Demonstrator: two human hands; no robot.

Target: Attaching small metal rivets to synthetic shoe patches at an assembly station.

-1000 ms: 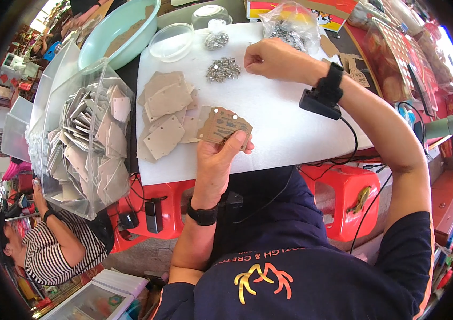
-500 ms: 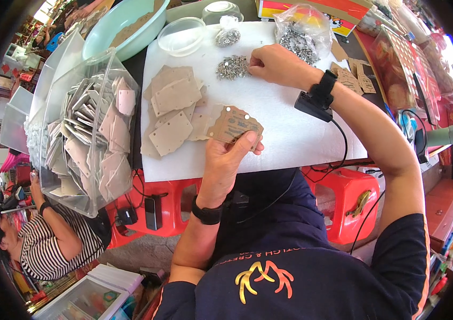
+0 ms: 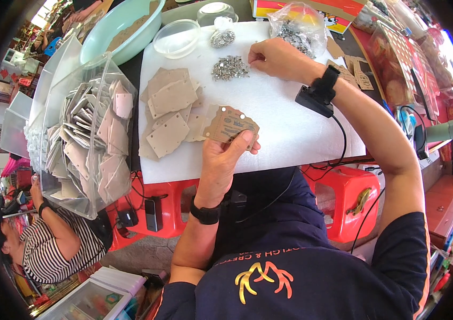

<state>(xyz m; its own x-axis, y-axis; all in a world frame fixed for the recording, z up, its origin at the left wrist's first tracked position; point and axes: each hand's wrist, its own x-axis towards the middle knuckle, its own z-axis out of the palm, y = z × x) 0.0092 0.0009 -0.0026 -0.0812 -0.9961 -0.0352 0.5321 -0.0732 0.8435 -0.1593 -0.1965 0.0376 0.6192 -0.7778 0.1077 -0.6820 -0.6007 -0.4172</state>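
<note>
a brown card (image 3: pixel 227 122) was pinched by the left hand (image 3: pixel 225 154) above the near part of the white sheet (image 3: pixel 290 114). over its far part the right hand (image 3: pixel 275 57) was curled, fingertips together; any contents could not be told. metal bits (image 3: pixel 230 68) were heaped there; grey cards (image 3: pixel 172 99) were piled on its left.

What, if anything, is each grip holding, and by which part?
The left grip holds the brown card by its lower right part; whether the right grip holds anything cannot be told.
</note>
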